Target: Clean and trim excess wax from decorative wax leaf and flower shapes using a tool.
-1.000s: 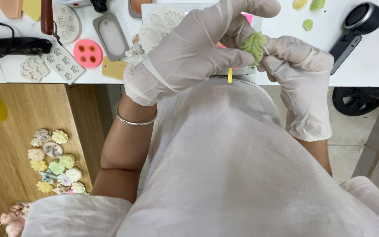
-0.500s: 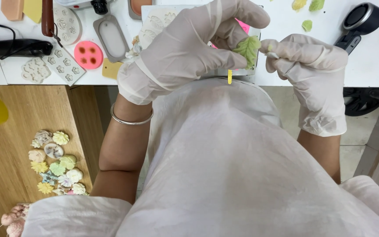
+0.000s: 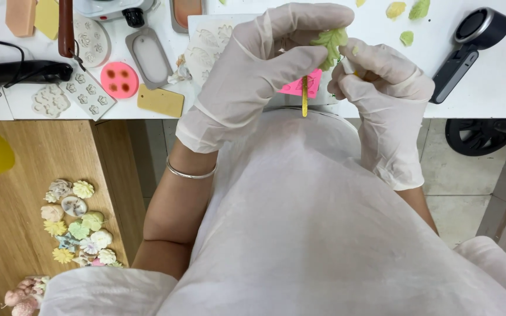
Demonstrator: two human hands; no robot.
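Both of my hands wear thin white gloves and meet above the white table's (image 3: 487, 88) near edge. My left hand (image 3: 259, 64) pinches a small green leaf-shaped piece (image 3: 330, 42) between thumb and fingers. My right hand (image 3: 382, 82) is closed around a thin tool whose tip touches the leaf from the right. A yellow stick (image 3: 304, 96) hangs down just below the leaf, in front of a pink triangular piece (image 3: 300, 86). My lap, in a white garment, fills the lower view.
Silicone moulds (image 3: 83, 88), a round pink mould (image 3: 119, 79), a tan tag (image 3: 160, 100) and a black wand (image 3: 19, 71) lie at the table's left. A black magnifier (image 3: 469, 41) lies right. Small pastel cast pieces (image 3: 77, 225) sit on the wooden surface (image 3: 7, 193) at lower left.
Both hands have lifted slightly with the leaf. My left fingers have closed further over it, and the pink piece now shows below them.
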